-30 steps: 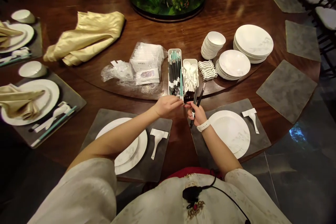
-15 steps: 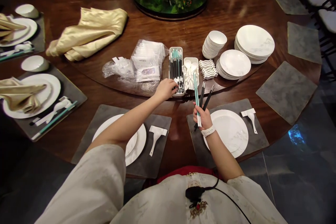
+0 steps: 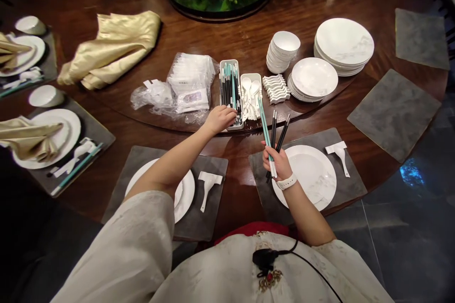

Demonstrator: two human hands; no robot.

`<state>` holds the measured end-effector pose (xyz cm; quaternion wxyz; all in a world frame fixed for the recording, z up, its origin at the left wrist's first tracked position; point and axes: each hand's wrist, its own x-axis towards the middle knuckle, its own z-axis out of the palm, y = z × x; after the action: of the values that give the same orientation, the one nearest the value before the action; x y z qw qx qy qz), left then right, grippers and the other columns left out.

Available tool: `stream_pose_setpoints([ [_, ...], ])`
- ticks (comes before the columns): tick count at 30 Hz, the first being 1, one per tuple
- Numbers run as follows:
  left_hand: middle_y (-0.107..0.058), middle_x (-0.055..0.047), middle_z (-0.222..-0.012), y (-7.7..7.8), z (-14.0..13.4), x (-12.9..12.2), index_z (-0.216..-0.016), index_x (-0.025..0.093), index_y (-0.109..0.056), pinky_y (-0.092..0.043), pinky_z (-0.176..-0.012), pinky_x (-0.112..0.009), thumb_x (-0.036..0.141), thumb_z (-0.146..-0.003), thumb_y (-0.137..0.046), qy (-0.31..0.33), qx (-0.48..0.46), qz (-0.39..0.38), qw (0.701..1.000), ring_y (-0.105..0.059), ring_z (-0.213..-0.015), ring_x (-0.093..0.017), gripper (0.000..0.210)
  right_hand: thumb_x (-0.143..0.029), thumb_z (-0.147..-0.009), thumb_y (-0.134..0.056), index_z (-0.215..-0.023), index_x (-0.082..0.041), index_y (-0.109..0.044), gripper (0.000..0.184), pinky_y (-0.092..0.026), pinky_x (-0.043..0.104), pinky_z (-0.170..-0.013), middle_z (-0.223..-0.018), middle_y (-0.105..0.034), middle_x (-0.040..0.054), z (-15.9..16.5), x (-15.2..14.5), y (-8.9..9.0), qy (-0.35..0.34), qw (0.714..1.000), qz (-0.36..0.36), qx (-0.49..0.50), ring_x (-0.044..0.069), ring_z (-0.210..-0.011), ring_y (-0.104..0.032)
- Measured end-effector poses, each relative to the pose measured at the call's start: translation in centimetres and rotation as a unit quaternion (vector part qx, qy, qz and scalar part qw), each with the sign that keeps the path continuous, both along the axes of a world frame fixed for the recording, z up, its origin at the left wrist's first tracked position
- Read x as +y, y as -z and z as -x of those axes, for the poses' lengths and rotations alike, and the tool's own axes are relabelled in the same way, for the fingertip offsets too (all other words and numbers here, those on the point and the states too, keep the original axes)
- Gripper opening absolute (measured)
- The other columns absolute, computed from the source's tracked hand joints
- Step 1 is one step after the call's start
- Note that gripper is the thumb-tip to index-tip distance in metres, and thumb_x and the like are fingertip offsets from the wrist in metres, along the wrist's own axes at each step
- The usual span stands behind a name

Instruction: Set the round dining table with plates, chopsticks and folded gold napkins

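Teal and black chopsticks point(image 3: 273, 133) sit in right hand point(image 3: 278, 163), fingers curled round. Left hand point(image 3: 221, 119) is at the tray point(image 3: 237, 127), can't tell if pinching; best grab handle ends.

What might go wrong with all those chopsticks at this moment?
The right hand holds several chopsticks, teal and black, fanned apart, so one could slip out. The left hand is at the chopstick box, which sits near the edge of the round wooden top, so a careless nudge might tip it.
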<state>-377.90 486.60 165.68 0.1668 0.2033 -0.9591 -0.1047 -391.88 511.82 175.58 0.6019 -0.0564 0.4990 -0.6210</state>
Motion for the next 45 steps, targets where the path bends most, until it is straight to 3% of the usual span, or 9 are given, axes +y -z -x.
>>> stream_pose_setpoints([
  [4,-0.067,-0.012,-0.118,-1.6,0.1,0.0,-0.099,0.017,-0.062,-0.047,-0.089,-0.037,0.024,-0.091,-0.05,-0.06,0.082,-0.055,0.993,-0.061,-0.102,-0.022,0.016,-0.035,-0.069,-0.077,-0.1,-0.017,-0.065,0.037,-0.019,0.016,-0.034,-0.056,-0.05,-0.0081,0.0,0.0,0.2,-0.011,1.0,-0.005,-0.009,0.003,-0.039,-0.033],
  [8,-0.065,-0.012,-0.108,-2.5,0.7,-0.6,-0.099,0.016,-0.063,-0.047,-0.088,-0.037,0.02,-0.088,-0.05,-0.05,0.033,-0.063,0.996,-0.06,-0.1,-0.024,0.018,-0.036,-0.067,-0.078,-0.099,-0.018,-0.065,0.038,-0.019,0.016,-0.034,-0.056,-0.05,-0.0084,0.2,-0.1,0.0,-0.013,1.0,0.0,-0.015,0.003,-0.039,-0.032],
  [11,-0.062,-0.013,-0.104,-1.9,1.1,-0.5,-0.091,0.016,-0.067,-0.047,-0.087,-0.04,0.02,-0.084,-0.054,-0.024,-0.049,-0.044,0.998,-0.059,-0.097,-0.026,0.015,-0.036,-0.068,-0.077,-0.1,-0.018,-0.065,0.038,-0.019,0.016,-0.034,-0.056,-0.05,-0.0084,0.3,-0.1,-0.1,-0.015,1.0,0.0,-0.016,0.003,-0.04,-0.033],
  [14,-0.059,-0.015,-0.103,-0.8,1.3,0.0,-0.088,0.015,-0.068,-0.045,-0.084,-0.04,0.017,-0.081,-0.057,-0.058,-0.099,-0.042,0.992,-0.057,-0.095,-0.027,0.013,-0.035,-0.07,-0.076,-0.1,-0.018,-0.064,0.037,-0.019,0.016,-0.034,-0.056,-0.05,-0.0084,0.4,0.1,-0.2,-0.016,1.0,0.0,-0.015,0.003,-0.04,-0.033],
  [19,-0.057,-0.017,-0.106,0.1,1.1,0.5,-0.094,0.014,-0.067,-0.044,-0.082,-0.04,0.021,-0.083,-0.056,-0.129,-0.102,-0.014,0.986,-0.056,-0.097,-0.03,0.018,-0.035,-0.07,-0.077,-0.101,-0.017,-0.064,0.038,-0.018,0.016,-0.033,-0.056,-0.049,-0.0086,0.6,0.4,-0.2,-0.006,1.0,-0.002,-0.016,0.003,-0.039,-0.032],
  [25,-0.056,-0.018,-0.108,-0.3,1.4,0.8,-0.099,0.015,-0.066,-0.042,-0.076,-0.041,0.023,-0.081,-0.057,-0.174,-0.115,-0.001,0.978,-0.054,-0.098,-0.033,0.022,-0.035,-0.07,-0.077,-0.098,-0.018,-0.065,0.035,-0.02,0.016,-0.033,-0.056,-0.05,-0.0083,0.5,0.7,-0.2,-0.004,1.0,-0.005,-0.014,0.003,-0.039,-0.033],
  [35,-0.061,-0.021,-0.093,-0.6,3.0,1.3,-0.081,0.014,-0.069,-0.034,-0.069,-0.042,0.009,-0.087,-0.042,-0.109,-0.116,0.066,0.985,-0.053,-0.091,-0.033,0.027,-0.035,-0.07,-0.076,-0.099,-0.018,-0.065,0.035,-0.02,0.016,-0.033,-0.055,-0.05,-0.0085,0.4,1.1,-0.3,-0.002,1.0,-0.004,-0.019,0.003,-0.038,-0.032],
  [40,-0.061,-0.021,-0.094,-1.3,3.1,1.4,-0.079,0.014,-0.069,-0.035,-0.068,-0.041,0.009,-0.086,-0.047,-0.068,-0.128,0.055,0.988,-0.054,-0.088,-0.032,0.024,-0.036,-0.068,-0.077,-0.098,-0.017,-0.063,0.039,-0.019,0.016,-0.032,-0.055,-0.049,-0.009,0.5,1.3,-0.8,-0.006,1.0,0.002,-0.019,0.004,-0.038,-0.033],
  [45,-0.061,-0.016,-0.087,-2.8,2.2,3.2,-0.075,0.015,-0.068,-0.038,-0.067,-0.037,0.017,-0.087,-0.051,-0.11,-0.065,0.054,0.99,-0.056,-0.08,-0.026,0.021,-0.045,-0.067,-0.08,-0.076,-0.019,-0.054,0.039,-0.021,0.017,-0.031,-0.05,-0.044,-0.0092,0.1,0.9,-0.8,-0.009,1.0,0.018,0.011,0.005,-0.039,-0.037],
])
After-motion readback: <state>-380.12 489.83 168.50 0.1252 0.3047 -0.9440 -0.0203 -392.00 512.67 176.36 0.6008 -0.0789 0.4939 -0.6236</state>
